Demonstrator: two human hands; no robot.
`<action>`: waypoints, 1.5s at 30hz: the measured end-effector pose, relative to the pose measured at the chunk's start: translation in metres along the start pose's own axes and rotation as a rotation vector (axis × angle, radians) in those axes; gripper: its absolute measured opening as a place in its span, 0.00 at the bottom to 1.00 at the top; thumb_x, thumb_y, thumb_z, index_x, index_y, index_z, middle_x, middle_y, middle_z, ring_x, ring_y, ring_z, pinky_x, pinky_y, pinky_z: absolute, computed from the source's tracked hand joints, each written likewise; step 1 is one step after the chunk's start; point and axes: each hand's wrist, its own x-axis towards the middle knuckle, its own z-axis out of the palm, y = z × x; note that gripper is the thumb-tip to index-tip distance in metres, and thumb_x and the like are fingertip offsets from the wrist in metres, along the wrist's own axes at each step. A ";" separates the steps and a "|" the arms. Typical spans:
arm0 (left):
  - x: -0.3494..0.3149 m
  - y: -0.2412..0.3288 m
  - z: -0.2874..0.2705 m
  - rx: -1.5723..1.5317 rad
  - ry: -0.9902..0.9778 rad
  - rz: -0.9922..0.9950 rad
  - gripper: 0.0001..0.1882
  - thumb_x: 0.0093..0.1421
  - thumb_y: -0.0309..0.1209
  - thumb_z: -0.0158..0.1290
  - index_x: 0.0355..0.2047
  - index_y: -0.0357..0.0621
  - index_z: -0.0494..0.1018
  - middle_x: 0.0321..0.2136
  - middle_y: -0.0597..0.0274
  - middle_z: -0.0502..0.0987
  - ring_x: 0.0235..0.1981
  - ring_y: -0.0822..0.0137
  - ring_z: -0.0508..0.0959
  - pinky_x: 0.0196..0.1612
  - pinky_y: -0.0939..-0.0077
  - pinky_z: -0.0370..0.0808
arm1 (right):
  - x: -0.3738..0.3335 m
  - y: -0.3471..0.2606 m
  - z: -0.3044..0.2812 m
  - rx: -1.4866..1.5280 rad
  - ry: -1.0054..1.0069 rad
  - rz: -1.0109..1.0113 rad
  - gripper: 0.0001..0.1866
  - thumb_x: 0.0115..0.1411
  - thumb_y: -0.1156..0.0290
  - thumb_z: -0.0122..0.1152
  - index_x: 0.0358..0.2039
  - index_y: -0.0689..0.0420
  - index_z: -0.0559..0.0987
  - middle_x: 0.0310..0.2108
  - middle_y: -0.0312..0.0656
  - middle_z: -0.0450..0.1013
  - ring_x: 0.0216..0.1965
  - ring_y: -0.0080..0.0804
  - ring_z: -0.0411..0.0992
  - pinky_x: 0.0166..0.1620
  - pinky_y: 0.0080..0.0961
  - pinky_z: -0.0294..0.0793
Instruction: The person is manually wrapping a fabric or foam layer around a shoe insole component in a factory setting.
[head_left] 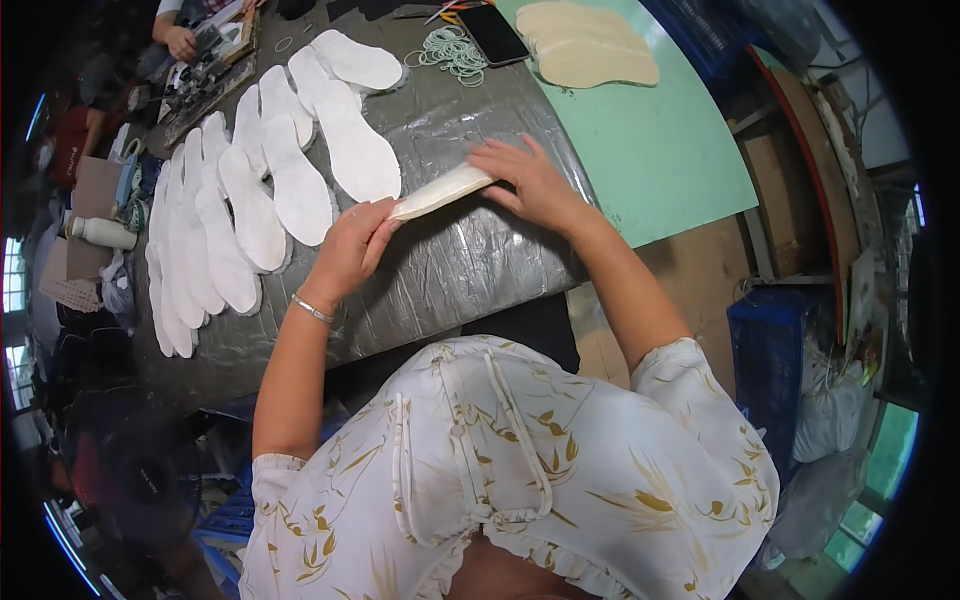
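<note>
A pale cream stack of shoe insoles (443,191), seen edge-on, is held just above the dark plastic-covered table. My left hand (352,245) is closed around its near left end, thumb toward me. At the other end, my right hand (530,180) has the tip of the stack between thumb and fingers; the fingers are slightly blurred. Just beyond the left hand lie white fluffy insoles (355,140) in overlapping rows, spreading to the left across the table (440,285).
Beige insoles (590,45) lie on a green board (660,150) at the right. Near the back are a phone (492,36) and pale green rubber bands (452,55). Another person's hand (180,42) is at the far left. A blue crate (765,370) stands at right.
</note>
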 end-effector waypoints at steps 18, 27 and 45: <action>-0.016 0.023 0.021 0.232 0.134 0.059 0.21 0.56 0.19 0.56 0.51 0.41 0.74 0.45 0.49 0.80 0.42 0.49 0.81 0.42 0.63 0.79 | -0.022 0.014 -0.031 -0.004 0.161 -0.070 0.24 0.57 0.70 0.65 0.56 0.49 0.75 0.52 0.39 0.76 0.55 0.37 0.72 0.63 0.53 0.61; 0.050 0.064 0.033 -0.026 0.287 -0.006 0.29 0.56 0.28 0.64 0.57 0.39 0.68 0.49 0.48 0.76 0.48 0.52 0.78 0.50 0.65 0.75 | -0.034 0.030 -0.107 0.047 0.193 0.024 0.16 0.53 0.74 0.63 0.45 0.55 0.79 0.41 0.42 0.77 0.44 0.47 0.74 0.49 0.38 0.73; -0.028 0.004 0.039 0.290 0.371 -0.364 0.20 0.54 0.25 0.60 0.48 0.40 0.73 0.46 0.50 0.75 0.48 0.48 0.75 0.50 0.60 0.73 | 0.106 0.152 -0.095 -0.075 0.133 0.135 0.17 0.55 0.72 0.63 0.46 0.55 0.79 0.43 0.47 0.77 0.44 0.47 0.76 0.48 0.36 0.75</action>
